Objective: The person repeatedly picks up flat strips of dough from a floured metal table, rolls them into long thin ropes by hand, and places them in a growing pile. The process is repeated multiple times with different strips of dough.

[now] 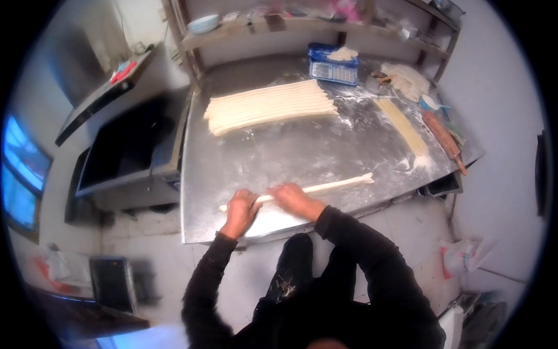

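Note:
A long pale dough rope [340, 184] lies near the front edge of the steel table, its right end slightly split. My left hand [240, 210] is closed around it close to its left end, a short stub showing beyond. Just to the right, my right hand [292, 198] has its fingers bent over the same rope. The undersides of both hands are hidden. Farther back, several similar dough ropes [270, 106] lie side by side in a row. At the right is a flat yellowish dough strip [404, 129] with flour at its near end.
Beyond the strip lies a wooden rolling pin [443, 138] at the right edge of the floured steel table [261, 154]. A blue scale [333, 71], a small metal bowl [378, 85] and a pale dough-like sheet [407, 81] stand at the back, below a shelf [273, 25].

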